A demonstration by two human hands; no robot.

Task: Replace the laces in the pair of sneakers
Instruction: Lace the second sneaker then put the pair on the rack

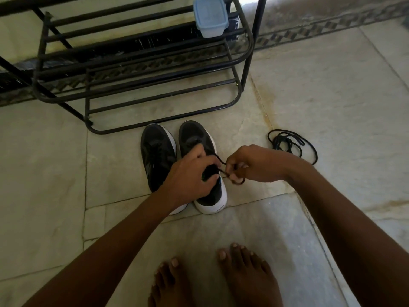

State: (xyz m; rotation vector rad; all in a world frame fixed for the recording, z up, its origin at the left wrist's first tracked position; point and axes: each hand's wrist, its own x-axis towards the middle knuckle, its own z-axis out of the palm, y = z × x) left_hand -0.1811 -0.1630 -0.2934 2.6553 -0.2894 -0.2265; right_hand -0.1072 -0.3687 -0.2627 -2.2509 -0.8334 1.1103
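Two black sneakers with white soles stand side by side on the floor, toes pointing away from me. My left hand (190,171) grips the right sneaker (202,140) over its tongue and lace area. My right hand (247,165) pinches a thin black lace (221,162) that runs from that sneaker's eyelets, part of it looped around my fingers. The left sneaker (157,151) is untouched and shows dark laces on top. A loose coil of black lace (292,145) lies on the floor to the right of my right hand.
A black metal shoe rack (141,69) stands just behind the sneakers, with a pale blue lidded plastic box (210,16) on an upper shelf. My bare feet (212,278) stand on the marble floor (332,96) near the bottom. A dark patterned border runs along the wall.
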